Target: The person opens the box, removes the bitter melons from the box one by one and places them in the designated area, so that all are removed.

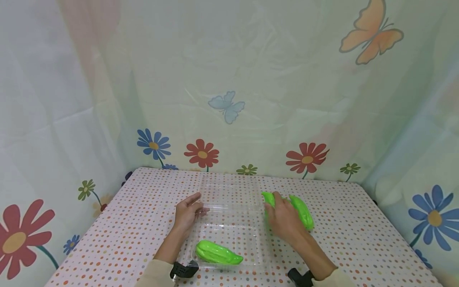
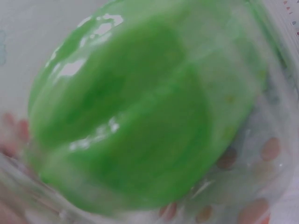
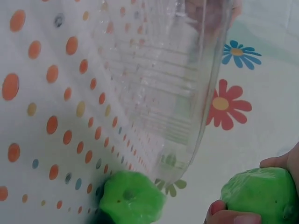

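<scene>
A clear plastic clamshell box (image 1: pixel 229 206) lies unfolded on the table, its lid to the back and its base nearer. One glossy green pepper (image 1: pixel 216 253) lies in the base, and it fills the left wrist view behind clear plastic. My left hand (image 1: pixel 185 215) holds the box's left edge near the fold; its fingers are partly seen through the plastic. To the right of the box, my right hand (image 1: pixel 285 219) grips a second green pepper (image 3: pixel 261 193) from above, largely covering it in the head view. A third green pepper (image 1: pixel 303 213) lies just right of that hand.
The table (image 1: pixel 340 239) has a dotted white cover. Behind it and at both sides hangs a pale curtain (image 1: pixel 172 71) with printed flowers and butterflies. Dark wrist devices (image 1: pixel 184 270) are strapped to both arms.
</scene>
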Available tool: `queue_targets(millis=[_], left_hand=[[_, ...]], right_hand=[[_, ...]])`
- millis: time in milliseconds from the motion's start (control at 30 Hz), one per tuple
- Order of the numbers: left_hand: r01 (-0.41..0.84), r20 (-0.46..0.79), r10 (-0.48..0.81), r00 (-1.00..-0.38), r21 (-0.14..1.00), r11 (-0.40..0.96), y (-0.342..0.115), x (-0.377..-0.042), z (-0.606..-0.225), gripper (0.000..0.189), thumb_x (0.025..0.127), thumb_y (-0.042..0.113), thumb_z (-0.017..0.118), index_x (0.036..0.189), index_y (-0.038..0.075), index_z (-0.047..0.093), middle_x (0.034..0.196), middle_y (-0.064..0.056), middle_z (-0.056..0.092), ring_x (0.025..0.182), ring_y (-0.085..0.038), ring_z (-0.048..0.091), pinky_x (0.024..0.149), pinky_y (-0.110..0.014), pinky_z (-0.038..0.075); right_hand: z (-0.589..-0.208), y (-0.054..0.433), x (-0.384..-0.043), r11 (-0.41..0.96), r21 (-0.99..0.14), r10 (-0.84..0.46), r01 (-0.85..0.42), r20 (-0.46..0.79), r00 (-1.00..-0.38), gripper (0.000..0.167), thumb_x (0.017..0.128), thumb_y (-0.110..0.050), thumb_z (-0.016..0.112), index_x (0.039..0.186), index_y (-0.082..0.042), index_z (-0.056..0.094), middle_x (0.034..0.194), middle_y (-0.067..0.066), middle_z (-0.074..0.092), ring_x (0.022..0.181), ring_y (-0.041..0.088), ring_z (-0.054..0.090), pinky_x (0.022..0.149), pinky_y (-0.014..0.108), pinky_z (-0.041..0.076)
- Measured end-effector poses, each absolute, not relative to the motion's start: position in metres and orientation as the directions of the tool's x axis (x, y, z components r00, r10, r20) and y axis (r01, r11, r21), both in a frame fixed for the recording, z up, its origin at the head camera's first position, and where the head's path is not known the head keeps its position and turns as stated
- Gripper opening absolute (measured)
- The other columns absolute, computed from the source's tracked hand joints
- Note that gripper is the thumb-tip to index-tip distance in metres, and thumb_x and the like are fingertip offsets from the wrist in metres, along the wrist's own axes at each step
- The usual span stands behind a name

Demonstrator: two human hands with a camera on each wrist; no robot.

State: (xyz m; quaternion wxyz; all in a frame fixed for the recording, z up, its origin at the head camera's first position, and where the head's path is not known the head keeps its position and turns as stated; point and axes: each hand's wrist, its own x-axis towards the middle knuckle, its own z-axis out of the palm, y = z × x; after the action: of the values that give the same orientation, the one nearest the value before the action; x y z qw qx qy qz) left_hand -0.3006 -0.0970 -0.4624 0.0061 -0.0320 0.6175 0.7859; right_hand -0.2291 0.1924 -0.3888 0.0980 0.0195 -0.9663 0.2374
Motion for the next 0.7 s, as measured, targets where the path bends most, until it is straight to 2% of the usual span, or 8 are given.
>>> queue_targets(millis=[133, 233, 367, 433, 600, 700], left_hand=[[-0.044, -0.052, -0.027, -0.998, 0.972, -0.233, -0.097, -0.300, -0.462, 0.051, 0.098, -0.003, 0.055, 0.147, -0.006, 0.045, 0.152, -0.024, 0.045, 0.093, -0.027, 0.074, 0.077, -0.024, 0.063], [-0.044, -0.051, -0.025, -0.998, 0.972, -0.231, -0.097, -0.300, -0.462, 0.051, 0.098, -0.002, 0.055, 0.148, -0.006, 0.045, 0.152, -0.024, 0.045, 0.094, -0.028, 0.074, 0.077, -0.024, 0.063], [-0.044, -0.051, -0.024, -0.998, 0.972, -0.231, -0.097, -0.300, -0.462, 0.051, 0.098, -0.002, 0.054, 0.148, -0.006, 0.045, 0.153, -0.024, 0.044, 0.095, -0.029, 0.074, 0.077, -0.024, 0.063], [-0.043, -0.050, -0.025, -0.998, 0.971, -0.234, -0.097, -0.300, -0.462, 0.050, 0.098, -0.002, 0.054, 0.148, -0.006, 0.045, 0.153, -0.024, 0.044, 0.095, -0.028, 0.074, 0.077, -0.024, 0.063], [-0.041, -0.051, -0.032, -0.998, 0.970, -0.241, -0.097, -0.301, -0.463, 0.049, 0.098, -0.004, 0.054, 0.147, -0.006, 0.046, 0.151, -0.024, 0.045, 0.090, -0.024, 0.074, 0.073, -0.022, 0.062], [-0.041, -0.051, -0.036, -0.998, 0.971, -0.237, -0.097, -0.301, -0.463, 0.049, 0.098, -0.004, 0.053, 0.146, -0.006, 0.047, 0.151, -0.025, 0.046, 0.088, -0.022, 0.074, 0.072, -0.022, 0.062]], right_hand=[[-0.392, 0.197, -0.231, 0.901, -0.430, 0.027, -0.058, 0.189, -0.982, 0.056, 0.107, -0.027, 0.045, 0.150, 0.008, 0.034, 0.133, 0.037, 0.052, 0.117, 0.053, 0.056, 0.093, 0.068, 0.051], [-0.394, 0.202, -0.232, 0.909, -0.415, 0.041, -0.034, 0.171, -0.984, 0.058, 0.107, -0.029, 0.044, 0.151, 0.007, 0.033, 0.131, 0.035, 0.053, 0.108, 0.049, 0.061, 0.088, 0.064, 0.054], [-0.398, 0.209, -0.236, 0.912, -0.409, 0.042, -0.035, 0.178, -0.983, 0.057, 0.107, -0.029, 0.046, 0.149, 0.007, 0.034, 0.123, 0.033, 0.056, 0.084, 0.035, 0.060, 0.069, 0.049, 0.056], [-0.399, 0.213, -0.237, 0.912, -0.408, 0.041, -0.039, 0.186, -0.982, 0.056, 0.106, -0.028, 0.046, 0.149, 0.007, 0.034, 0.122, 0.034, 0.055, 0.079, 0.031, 0.058, 0.065, 0.044, 0.054], [-0.400, 0.218, -0.238, 0.916, -0.400, 0.051, -0.034, 0.201, -0.978, 0.055, 0.106, -0.028, 0.046, 0.148, 0.005, 0.035, 0.119, 0.033, 0.055, 0.081, 0.031, 0.057, 0.064, 0.043, 0.054], [-0.399, 0.221, -0.238, 0.914, -0.404, 0.058, -0.035, 0.215, -0.975, 0.054, 0.106, -0.028, 0.047, 0.147, 0.005, 0.036, 0.106, 0.028, 0.056, 0.077, 0.029, 0.056, 0.059, 0.038, 0.053]])
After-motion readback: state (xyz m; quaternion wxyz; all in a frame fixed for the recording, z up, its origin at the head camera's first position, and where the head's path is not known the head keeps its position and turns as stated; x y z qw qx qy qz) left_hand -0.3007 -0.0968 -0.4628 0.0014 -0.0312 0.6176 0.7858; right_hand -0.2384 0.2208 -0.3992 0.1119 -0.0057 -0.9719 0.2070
